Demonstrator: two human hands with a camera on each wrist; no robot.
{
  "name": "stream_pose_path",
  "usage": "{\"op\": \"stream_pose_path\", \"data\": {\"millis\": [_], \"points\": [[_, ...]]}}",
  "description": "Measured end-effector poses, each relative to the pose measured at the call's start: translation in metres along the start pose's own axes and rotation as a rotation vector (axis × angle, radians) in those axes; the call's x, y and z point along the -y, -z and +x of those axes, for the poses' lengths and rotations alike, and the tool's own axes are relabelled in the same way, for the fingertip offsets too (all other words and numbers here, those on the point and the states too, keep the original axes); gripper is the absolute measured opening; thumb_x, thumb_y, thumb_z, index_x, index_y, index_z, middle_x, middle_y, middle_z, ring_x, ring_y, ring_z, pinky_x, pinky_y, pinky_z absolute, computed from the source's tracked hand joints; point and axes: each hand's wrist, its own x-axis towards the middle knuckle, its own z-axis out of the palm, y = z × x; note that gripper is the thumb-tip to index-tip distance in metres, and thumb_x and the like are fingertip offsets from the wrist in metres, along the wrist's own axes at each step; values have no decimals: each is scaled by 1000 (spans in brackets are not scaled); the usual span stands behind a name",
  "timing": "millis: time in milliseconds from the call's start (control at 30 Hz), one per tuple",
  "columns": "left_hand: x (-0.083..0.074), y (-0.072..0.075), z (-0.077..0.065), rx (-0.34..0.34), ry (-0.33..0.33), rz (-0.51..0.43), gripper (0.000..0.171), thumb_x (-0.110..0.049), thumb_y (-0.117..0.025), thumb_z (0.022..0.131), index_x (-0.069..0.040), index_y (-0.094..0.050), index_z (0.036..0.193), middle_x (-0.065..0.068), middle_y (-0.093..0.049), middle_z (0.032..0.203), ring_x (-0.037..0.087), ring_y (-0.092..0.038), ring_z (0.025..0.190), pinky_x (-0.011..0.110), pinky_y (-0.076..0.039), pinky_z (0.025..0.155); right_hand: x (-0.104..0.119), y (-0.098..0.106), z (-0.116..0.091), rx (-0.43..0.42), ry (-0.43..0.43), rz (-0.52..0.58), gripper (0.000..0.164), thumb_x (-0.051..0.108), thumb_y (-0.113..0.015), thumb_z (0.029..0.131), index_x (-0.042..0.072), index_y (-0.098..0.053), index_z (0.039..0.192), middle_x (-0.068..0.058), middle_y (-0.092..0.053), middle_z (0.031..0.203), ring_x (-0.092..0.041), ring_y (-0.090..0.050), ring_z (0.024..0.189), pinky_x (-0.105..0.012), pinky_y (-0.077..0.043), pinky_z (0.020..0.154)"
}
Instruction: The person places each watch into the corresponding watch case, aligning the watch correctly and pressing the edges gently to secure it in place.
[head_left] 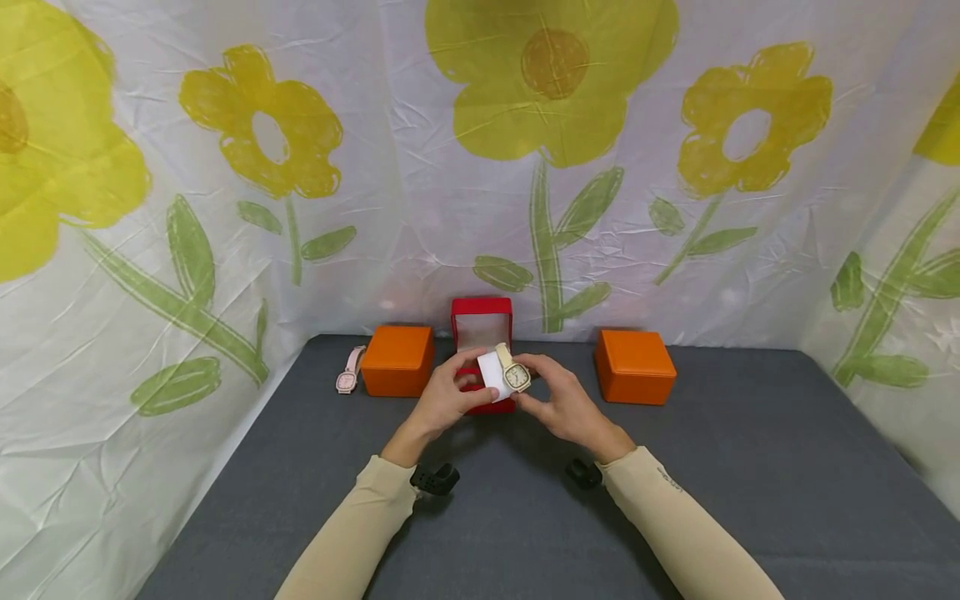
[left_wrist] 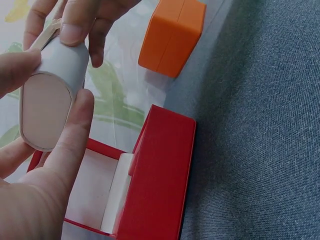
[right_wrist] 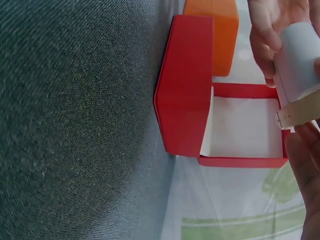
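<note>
A white watch cushion (head_left: 490, 372) is held above the open red box (head_left: 482, 305) by my left hand (head_left: 441, 398), with thumb and fingers around one end. At the cushion's other end is a wristwatch (head_left: 517, 377) with a cream strap and squarish pale dial. My right hand (head_left: 564, 406) pinches the watch between thumb and fingers. In the left wrist view, the cushion's flat oval end (left_wrist: 46, 112) faces the camera. The strap's end (right_wrist: 295, 112), with small holes, stands off the cushion in the right wrist view. Whether the strap is fastened cannot be told.
An orange box (head_left: 397, 361) stands left of the red box, and another orange box (head_left: 636, 367) stands to the right, both closed. At the far left lies a pink wristwatch (head_left: 349, 372). A flower-printed curtain (head_left: 397, 208) hangs behind the dark grey tabletop (head_left: 510, 533).
</note>
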Motion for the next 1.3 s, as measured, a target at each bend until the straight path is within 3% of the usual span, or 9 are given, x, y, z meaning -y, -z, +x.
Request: {"op": "stream_pose_path", "data": {"millis": [133,367,533,700,967,1133,1300], "points": [[0,1,0,17,19,-26,67,-3,-74,81,-7,-44,140,18,-45,130,33,-56,103,31,-55,79,0,0,0,-3,-4,-5,55,6,-74,82,8,-51,132,-3,-58,117,-14,-55,97,-40,-51,84],[-30,1,-12,66,43,-16,69,0,-72,82,1,-38,142,22,-42,133,37,-53,106,31,-54,80,2,-1,0,-2,-13,-37,55,6,-74,83,6,-50,133,-6,-58,119,-15,-56,94,-36,-52,83],[-31,1,-13,70,37,-8,70,-1,-73,81,0,-39,142,21,-43,132,37,-53,107,33,-54,81,2,-2,-1,-6,-11,-28,54,6,-74,83,4,-50,132,-8,-59,117,-16,-56,92,-39,-53,81],[-31,0,-13,53,17,-12,68,1,-73,81,2,-41,140,23,-44,130,39,-54,106,31,-54,80,3,-1,-1,-18,-35,0,54,6,-75,82,5,-51,130,-6,-62,112,-14,-58,88,-37,-54,79],[-32,-4,-15,39,9,-3,67,1,-72,81,3,-41,140,23,-44,131,42,-54,104,28,-55,77,2,-3,-3,-26,-52,50,53,4,-74,82,5,-48,127,-6,-61,105,-16,-60,84,-42,-56,74],[-31,-5,-15,-25,-24,-16,66,4,-72,81,6,-40,138,25,-46,128,37,-56,103,28,-55,76,2,-8,-1,-96,-40,-3,55,5,-76,81,2,-50,129,-11,-60,114,-20,-61,94,-41,-56,74],[-33,-6,-15,-51,-34,-30,67,5,-72,80,7,-39,138,26,-47,127,39,-56,105,28,-55,78,5,-10,-1,-161,-85,-68,51,7,-80,76,4,-54,120,-8,-60,103,-21,-61,87,-41,-56,74]]}}
